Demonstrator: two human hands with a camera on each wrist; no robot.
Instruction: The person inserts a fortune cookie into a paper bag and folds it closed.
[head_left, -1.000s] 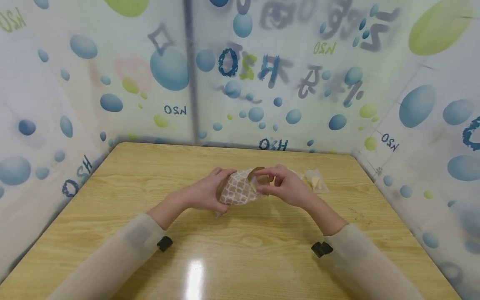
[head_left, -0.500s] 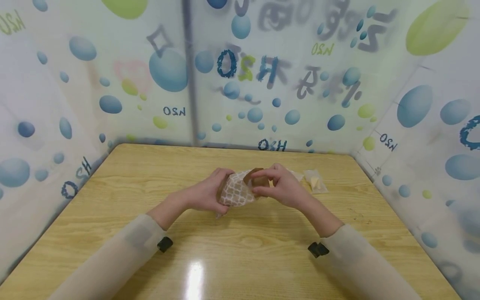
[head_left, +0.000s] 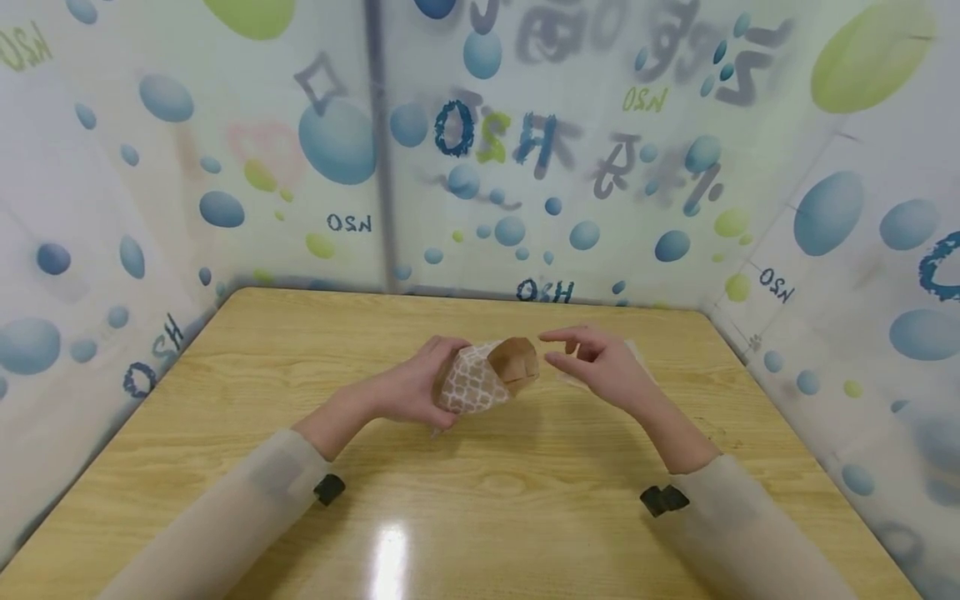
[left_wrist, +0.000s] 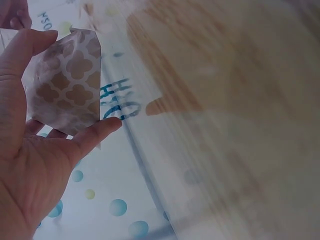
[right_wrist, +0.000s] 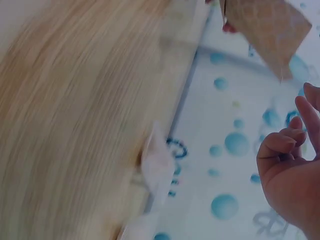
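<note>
Table [head_left: 487,475] wooden; walls [head_left: 547,229] bubble-printed; left hand [head_left: 411,385] grips bag [head_left: 478,380]; right hand [head_left: 606,365] half-open, empty.

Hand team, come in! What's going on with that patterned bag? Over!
Left hand grips open-mouthed patterned bag. Right hand apart from bag, holding nothing visible. Pale packets on table, behind right hand; nothing visible between right hand and bag.

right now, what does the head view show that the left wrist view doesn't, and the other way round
Only the head view: the open mouth of the quatrefoil-print paper bag, both sleeves, and the edge of a pale packet mostly hidden by the right hand.

Only the left wrist view: the palm side of the left hand.

Both: the left hand gripping the bag, part of the right hand, the wooden table and the bubble-print wall.
</note>
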